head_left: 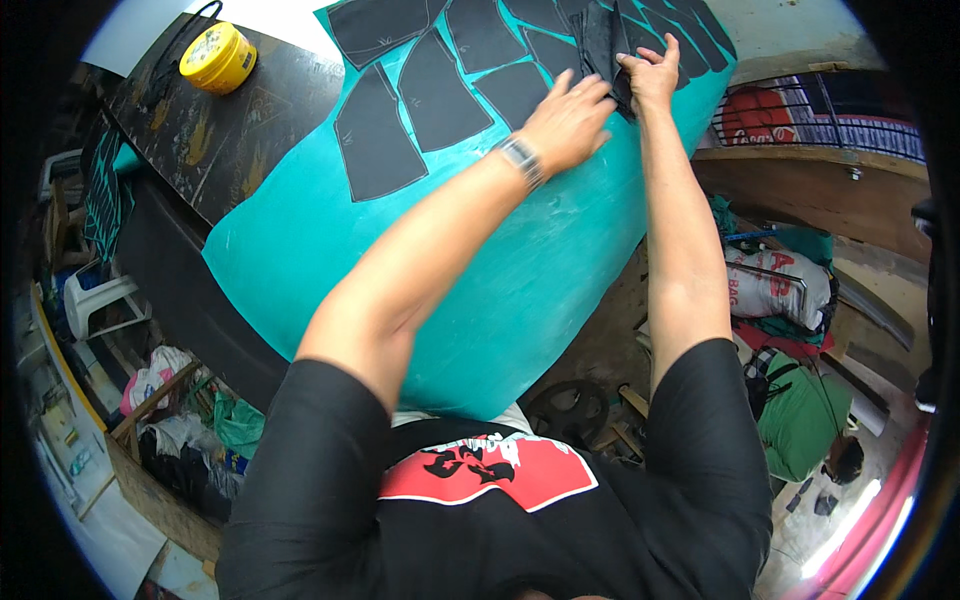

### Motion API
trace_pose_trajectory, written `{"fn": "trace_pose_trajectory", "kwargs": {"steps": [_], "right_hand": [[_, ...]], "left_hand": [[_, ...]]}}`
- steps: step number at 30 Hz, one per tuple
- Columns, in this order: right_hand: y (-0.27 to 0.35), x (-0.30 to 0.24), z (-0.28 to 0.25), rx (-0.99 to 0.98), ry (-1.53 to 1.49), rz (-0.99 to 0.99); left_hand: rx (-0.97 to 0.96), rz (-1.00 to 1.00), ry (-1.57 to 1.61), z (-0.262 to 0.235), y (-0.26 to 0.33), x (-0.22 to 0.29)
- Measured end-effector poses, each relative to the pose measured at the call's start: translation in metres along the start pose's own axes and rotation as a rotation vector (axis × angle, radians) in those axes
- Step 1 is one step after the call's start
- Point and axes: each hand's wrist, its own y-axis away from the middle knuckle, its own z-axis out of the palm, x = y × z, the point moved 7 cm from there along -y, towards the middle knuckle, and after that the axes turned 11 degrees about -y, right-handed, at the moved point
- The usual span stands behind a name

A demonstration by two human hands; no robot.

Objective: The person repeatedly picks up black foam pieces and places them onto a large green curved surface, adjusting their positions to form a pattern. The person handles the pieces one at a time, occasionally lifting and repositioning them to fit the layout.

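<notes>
A large teal sheet of material (430, 270) spreads over the table, with several black cut pieces (440, 95) laid flat on its far part. My left hand (568, 122), with a metal watch on the wrist, reaches over the sheet beside the pieces. Its fingers are apart, slightly blurred, and hold nothing. At the far right, my right hand (650, 78) pinches the edge of a folded black piece (597, 45) between thumb and fingers, other fingertips raised. My left fingertips come close to that fold; whether they touch it I cannot tell.
A yellow tub (218, 58) stands on the dark tabletop (240, 140) at the far left. Black material (190, 260) hangs over the table's left edge. A white plastic stool (105, 300) is at left; a white sack (778, 285) and green cloth (805, 415) lie at right.
</notes>
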Motion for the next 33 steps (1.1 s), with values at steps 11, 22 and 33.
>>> {"fn": "trace_pose_trajectory", "kwargs": {"steps": [11,22,33], "right_hand": [[0.024,-0.002,-0.018,0.177,-0.165,-0.274],[-0.052,-0.108,-0.126,0.425,0.049,-0.452],[0.139,-0.275,-0.058,-0.292,-0.306,-0.411]], "left_hand": [[0.073,-0.02,-0.131,0.056,-0.035,-0.003],[0.014,-0.011,-0.231,0.071,-0.029,-0.008],[0.002,-0.241,0.118,0.023,-0.034,-0.014]]}}
